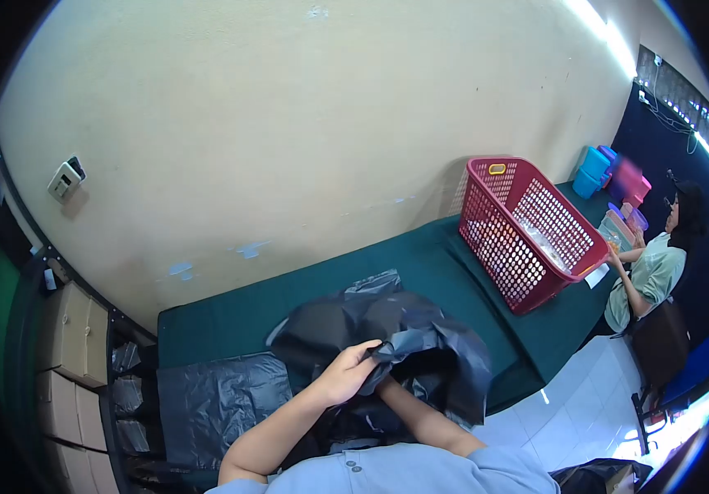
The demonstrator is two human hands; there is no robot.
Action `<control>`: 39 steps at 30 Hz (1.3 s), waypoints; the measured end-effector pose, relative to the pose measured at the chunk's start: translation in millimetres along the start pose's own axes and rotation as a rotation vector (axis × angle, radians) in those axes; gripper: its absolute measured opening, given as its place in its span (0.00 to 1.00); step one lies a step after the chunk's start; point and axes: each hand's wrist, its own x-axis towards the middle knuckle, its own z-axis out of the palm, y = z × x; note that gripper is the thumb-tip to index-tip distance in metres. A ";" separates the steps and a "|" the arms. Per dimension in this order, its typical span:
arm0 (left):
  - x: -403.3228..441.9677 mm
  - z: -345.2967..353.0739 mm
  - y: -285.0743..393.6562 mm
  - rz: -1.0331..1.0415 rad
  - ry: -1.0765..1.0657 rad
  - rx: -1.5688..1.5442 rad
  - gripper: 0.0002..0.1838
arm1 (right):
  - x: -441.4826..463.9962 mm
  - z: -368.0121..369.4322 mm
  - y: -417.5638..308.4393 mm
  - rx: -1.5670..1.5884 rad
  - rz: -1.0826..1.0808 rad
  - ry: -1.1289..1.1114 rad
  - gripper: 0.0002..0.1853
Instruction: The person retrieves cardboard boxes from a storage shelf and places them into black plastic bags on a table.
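A large black plastic bag lies bunched over the dark green table, its mouth open towards me. My left hand is closed on the bag's gathered edge, thumb and fingers pinching the plastic. My right hand is inside or behind the folds of the bag; only the forearm and a little of the wrist show, and its fingers are hidden. Flat, folded black plastic bags lie on the table to the left of the bunched bag.
A maroon perforated basket stands on the green table at the right. Beyond it a seated person handles plastic containers, near blue tubs. Cardboard boxes fill a shelf at the left. A wall runs behind the table.
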 end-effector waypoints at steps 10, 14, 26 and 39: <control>39.1 -153.0 124.0 0.299 0.664 0.052 0.16 | -42.5 -103.0 -43.3 0.032 -0.142 -1.015 0.27; 65.1 -175.9 89.4 -0.024 0.716 0.789 0.21 | -6.9 -143.4 -73.6 0.010 -0.050 -1.313 0.26; -1.1 4.3 -41.8 0.144 0.118 1.531 0.10 | 42.6 -105.0 -92.7 0.609 -0.462 -0.638 0.26; -135.2 -199.9 -139.5 -1.081 -0.036 1.181 0.56 | 114.9 -201.7 40.8 0.138 1.011 -0.177 0.47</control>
